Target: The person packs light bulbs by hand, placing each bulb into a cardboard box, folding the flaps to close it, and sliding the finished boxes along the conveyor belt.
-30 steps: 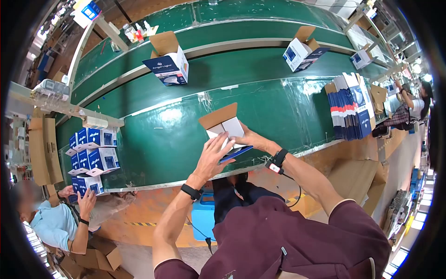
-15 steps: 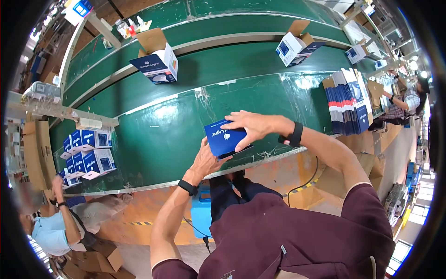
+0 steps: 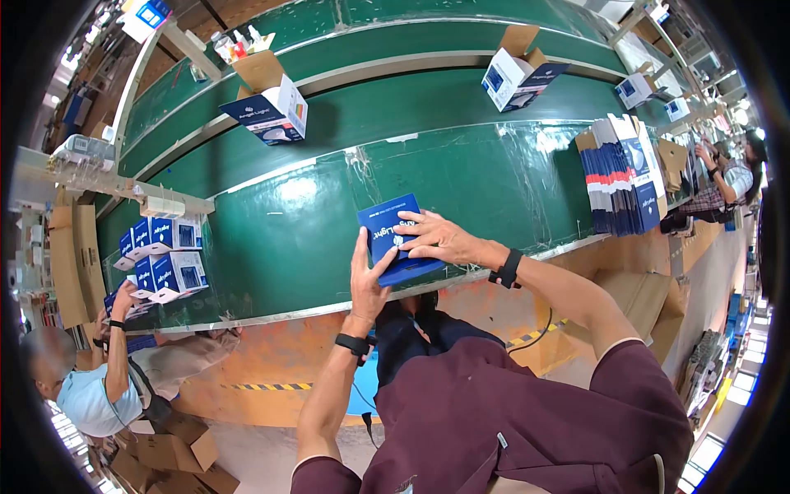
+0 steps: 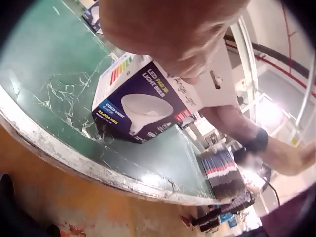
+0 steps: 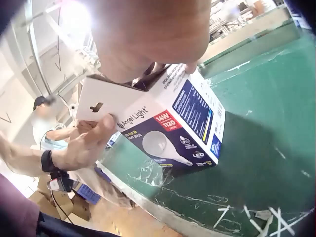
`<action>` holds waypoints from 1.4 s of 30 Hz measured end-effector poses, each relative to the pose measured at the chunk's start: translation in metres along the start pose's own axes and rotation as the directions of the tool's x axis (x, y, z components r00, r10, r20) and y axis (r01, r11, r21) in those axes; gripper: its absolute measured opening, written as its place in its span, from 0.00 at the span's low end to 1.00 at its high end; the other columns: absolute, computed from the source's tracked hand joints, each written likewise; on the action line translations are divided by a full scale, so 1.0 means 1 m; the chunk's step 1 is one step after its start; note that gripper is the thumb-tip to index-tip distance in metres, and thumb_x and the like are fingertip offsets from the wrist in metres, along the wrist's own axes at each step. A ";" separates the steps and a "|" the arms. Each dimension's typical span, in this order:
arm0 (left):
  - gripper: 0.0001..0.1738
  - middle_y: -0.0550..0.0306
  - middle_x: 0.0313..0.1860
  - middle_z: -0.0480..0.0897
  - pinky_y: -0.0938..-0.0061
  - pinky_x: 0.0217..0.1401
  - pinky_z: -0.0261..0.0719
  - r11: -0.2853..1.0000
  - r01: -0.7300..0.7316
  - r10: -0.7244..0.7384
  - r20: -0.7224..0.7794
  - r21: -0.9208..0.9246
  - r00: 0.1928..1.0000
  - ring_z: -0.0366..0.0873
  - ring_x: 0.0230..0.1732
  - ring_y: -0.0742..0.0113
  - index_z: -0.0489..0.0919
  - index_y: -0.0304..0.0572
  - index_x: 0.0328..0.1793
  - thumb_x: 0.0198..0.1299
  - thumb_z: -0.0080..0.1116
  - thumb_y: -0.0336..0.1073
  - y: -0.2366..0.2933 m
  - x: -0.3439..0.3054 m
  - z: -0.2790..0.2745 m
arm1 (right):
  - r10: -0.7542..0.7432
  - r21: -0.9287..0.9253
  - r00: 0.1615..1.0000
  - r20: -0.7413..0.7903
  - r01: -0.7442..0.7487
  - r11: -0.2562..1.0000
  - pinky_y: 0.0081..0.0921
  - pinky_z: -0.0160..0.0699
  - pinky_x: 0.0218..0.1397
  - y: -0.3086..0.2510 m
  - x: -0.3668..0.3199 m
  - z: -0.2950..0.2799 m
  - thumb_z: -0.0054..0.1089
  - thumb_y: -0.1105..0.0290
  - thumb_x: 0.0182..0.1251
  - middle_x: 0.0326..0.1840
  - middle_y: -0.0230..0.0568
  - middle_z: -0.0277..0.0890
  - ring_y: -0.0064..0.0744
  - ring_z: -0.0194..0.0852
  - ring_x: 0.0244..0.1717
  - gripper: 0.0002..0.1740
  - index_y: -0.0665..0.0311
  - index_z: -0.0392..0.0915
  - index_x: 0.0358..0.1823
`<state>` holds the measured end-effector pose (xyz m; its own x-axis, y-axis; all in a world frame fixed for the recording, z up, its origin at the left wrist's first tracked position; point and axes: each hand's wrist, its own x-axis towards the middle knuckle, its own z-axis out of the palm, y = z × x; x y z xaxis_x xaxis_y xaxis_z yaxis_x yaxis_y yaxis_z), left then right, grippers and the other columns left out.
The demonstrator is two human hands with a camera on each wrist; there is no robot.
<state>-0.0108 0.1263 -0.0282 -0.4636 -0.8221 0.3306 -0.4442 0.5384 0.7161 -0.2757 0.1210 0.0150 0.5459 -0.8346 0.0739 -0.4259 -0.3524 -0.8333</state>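
A blue and white light bulb box (image 3: 387, 218) stands on the green table near its front edge, its blue lid folded over the top. My left hand (image 3: 368, 272) grips the box's near left side, thumb at the lid. In the right wrist view, the left thumb lies by the white hang tab (image 5: 96, 107), which stands up with a slot in it. My right hand (image 3: 444, 240) rests on the lid with spread, fairly straight fingers. A gap still shows at the lid's edge in that view. The box's printed bulb side faces the front edge.
Stacked bulb boxes (image 3: 169, 276) sit at the left, where a person in light blue (image 3: 99, 399) reaches. Flat cartons (image 3: 617, 177) stand at the right. Two open boxes, one left (image 3: 267, 107) and one right (image 3: 518, 74), sit on the strip behind.
The box's raised brown inner flap and white inside are now covered by the blue lid. My right hand moved from the box's right side onto its top; the left shifted up its left side.
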 end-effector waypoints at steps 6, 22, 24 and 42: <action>0.36 0.26 0.87 0.58 0.50 0.81 0.69 0.995 0.084 -0.081 0.060 -0.058 0.995 0.64 0.84 0.29 0.89 0.74 0.67 0.48 0.85 0.42 0.005 0.006 -0.008 | -0.147 -0.238 0.974 0.173 0.186 0.953 0.61 0.43 0.88 0.005 -0.038 -0.021 0.58 0.38 0.77 0.88 0.41 0.62 0.53 0.40 0.92 0.34 0.58 0.86 0.66; 0.32 0.53 0.63 0.84 0.76 0.64 0.77 0.446 0.563 -0.763 0.033 -0.696 0.645 0.78 0.58 0.72 0.70 0.24 0.81 0.78 0.62 0.36 0.029 0.036 0.034 | 0.580 0.656 0.673 -0.459 -0.184 0.732 0.33 0.67 0.80 0.021 0.009 0.068 0.63 0.63 0.80 0.83 0.51 0.62 0.33 0.66 0.77 0.43 0.71 0.52 0.88; 0.31 0.54 0.60 0.85 0.77 0.62 0.78 0.432 0.569 -0.759 0.059 -0.700 0.648 0.79 0.56 0.73 0.70 0.24 0.81 0.78 0.61 0.34 0.029 0.036 0.029 | 0.647 0.768 0.655 -0.391 -0.155 0.621 0.31 0.60 0.83 0.002 0.014 0.067 0.60 0.64 0.81 0.83 0.52 0.63 0.34 0.61 0.81 0.43 0.73 0.50 0.88; 0.68 0.22 0.88 0.50 0.24 0.77 0.55 0.761 0.441 -0.415 -0.164 0.477 0.895 0.54 0.79 0.11 0.54 0.30 0.88 0.55 0.67 0.73 0.045 0.081 0.034 | 0.578 0.983 0.806 -0.125 0.180 -0.039 0.43 0.50 0.89 0.034 0.019 0.090 0.22 0.29 0.85 0.87 0.40 0.61 0.40 0.58 0.85 0.48 0.57 0.55 0.88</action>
<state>-0.0942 0.0905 0.0095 -0.1042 -0.9896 0.0993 -0.9076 0.1355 0.3973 -0.2149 0.1315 -0.0610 0.1041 -0.9296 -0.3535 0.8244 0.2795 -0.4922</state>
